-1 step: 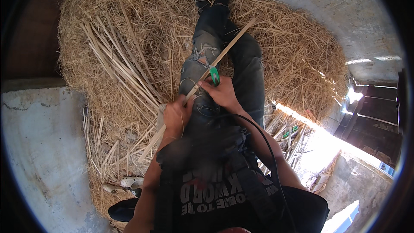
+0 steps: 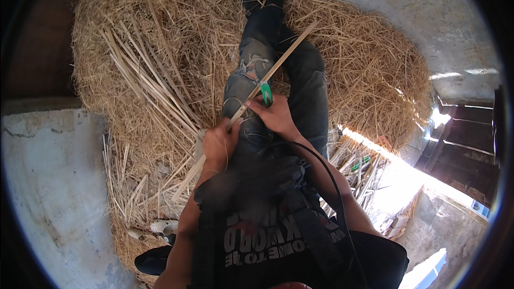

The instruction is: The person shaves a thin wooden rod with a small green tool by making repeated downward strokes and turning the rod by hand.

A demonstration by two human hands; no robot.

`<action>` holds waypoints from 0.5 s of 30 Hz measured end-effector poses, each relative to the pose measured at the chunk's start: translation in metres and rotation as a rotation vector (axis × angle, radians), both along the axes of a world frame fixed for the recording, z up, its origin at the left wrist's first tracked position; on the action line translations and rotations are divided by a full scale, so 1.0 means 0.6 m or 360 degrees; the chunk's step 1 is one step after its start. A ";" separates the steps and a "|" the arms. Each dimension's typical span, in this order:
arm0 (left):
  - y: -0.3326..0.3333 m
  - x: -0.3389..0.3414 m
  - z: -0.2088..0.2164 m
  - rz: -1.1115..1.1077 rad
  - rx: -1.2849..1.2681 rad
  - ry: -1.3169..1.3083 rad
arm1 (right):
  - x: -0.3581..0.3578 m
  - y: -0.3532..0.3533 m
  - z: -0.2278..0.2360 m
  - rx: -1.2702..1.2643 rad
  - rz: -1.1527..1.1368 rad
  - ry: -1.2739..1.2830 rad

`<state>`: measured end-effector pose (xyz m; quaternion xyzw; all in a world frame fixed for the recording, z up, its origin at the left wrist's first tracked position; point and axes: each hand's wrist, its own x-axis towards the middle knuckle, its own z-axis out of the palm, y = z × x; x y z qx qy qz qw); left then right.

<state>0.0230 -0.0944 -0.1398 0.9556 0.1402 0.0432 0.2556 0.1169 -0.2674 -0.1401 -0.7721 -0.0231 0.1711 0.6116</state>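
While the left hand (image 2: 217, 143) is gripping a wooden strip (image 2: 281, 62) slanting away to the right, the right hand (image 2: 277, 114) is holding a green knife (image 2: 266, 93) farther up its length.

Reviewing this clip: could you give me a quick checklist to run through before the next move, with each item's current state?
1. Left hand gripping the pale strip: ok, fingers closed around it.
2. Right hand holding the green-handled tool: ok, at the strip, ahead of the left hand.
3. Tool's working end against the strip: cannot tell, too small to make out.
4. Legs away from the tool: not ok, the tool is right over the torn dark trousers.
5. Black cable clear of the right forearm: not ok, it runs across it in this view.
6. Loose strips apart from the tool: ok, off to the left on the straw.
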 end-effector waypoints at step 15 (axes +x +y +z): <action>0.006 -0.007 0.000 -0.0015 0.0072 0.0017 | 0.015 -0.044 -0.005 0.0467 -0.0018 0.0448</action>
